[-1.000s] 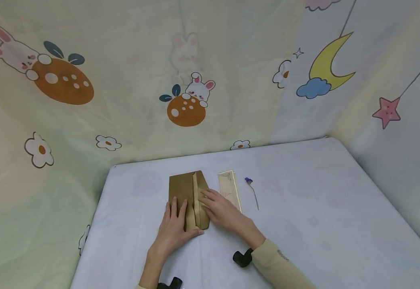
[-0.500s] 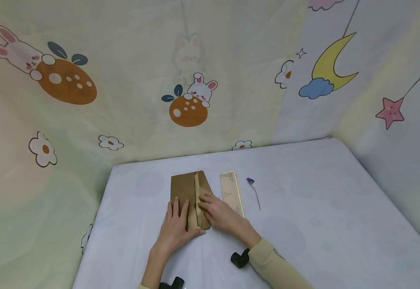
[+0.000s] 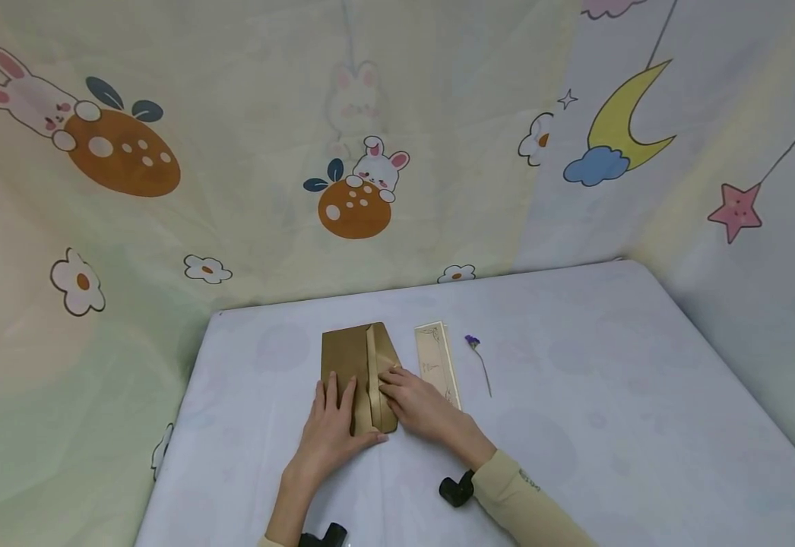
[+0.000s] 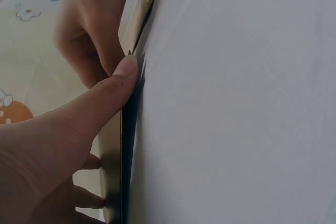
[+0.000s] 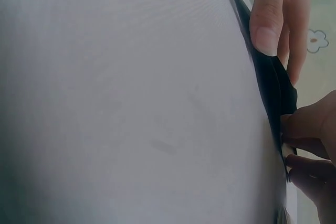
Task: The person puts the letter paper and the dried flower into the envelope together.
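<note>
A gold-brown envelope [image 3: 346, 351] lies on the table in the head view, its flap [image 3: 388, 416] spread out to the right with a raised fold along it. My left hand [image 3: 329, 429] rests on the envelope's body, fingers spread, the thumb lying along the near edge. On the flap beside the fold, the fingertips of my right hand [image 3: 421, 403] press down. The left wrist view shows the left thumb [image 4: 105, 98] against the envelope's edge [image 4: 111, 166]. In the right wrist view, the envelope's dark inner side [image 5: 273, 85] appears between both hands.
Right of the envelope lies a cream printed card [image 3: 433, 353], partly behind the right hand. A purple dried flower [image 3: 473, 343] on a thin stem lies farther right. The white-covered table [image 3: 575, 380] backs onto a patterned cloth wall [image 3: 254, 152].
My right fingertips have slid slightly nearer along the flap, so more of the printed card shows. The left hand stays in place on the envelope.
</note>
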Demonstrator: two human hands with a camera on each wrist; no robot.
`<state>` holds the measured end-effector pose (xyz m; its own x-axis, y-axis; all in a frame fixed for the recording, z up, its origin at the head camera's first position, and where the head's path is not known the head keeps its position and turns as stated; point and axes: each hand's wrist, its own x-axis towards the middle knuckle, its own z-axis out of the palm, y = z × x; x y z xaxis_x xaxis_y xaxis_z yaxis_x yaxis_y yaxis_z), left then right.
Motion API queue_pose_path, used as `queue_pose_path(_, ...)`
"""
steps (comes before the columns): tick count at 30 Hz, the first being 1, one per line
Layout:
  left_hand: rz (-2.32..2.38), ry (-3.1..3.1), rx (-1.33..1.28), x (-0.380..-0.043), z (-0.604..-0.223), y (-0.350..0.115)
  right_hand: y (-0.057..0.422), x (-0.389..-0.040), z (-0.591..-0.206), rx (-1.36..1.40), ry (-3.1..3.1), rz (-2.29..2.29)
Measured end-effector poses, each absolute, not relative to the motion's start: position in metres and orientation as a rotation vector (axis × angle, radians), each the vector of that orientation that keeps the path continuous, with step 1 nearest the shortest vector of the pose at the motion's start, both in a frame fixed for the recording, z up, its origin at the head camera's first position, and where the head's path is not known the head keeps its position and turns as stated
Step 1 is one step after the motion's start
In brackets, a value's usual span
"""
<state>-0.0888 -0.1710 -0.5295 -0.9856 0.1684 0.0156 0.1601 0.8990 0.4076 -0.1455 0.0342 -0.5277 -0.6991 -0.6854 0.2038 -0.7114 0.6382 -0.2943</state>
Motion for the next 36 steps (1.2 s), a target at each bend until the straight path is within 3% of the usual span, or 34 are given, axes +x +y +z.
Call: queue_pose_path(36, 0.552, 3.0, 0.306, -0.094, -0.512, -0.166, 0.037, -0.145, -0.524, 1.206, -2.826, 0.586)
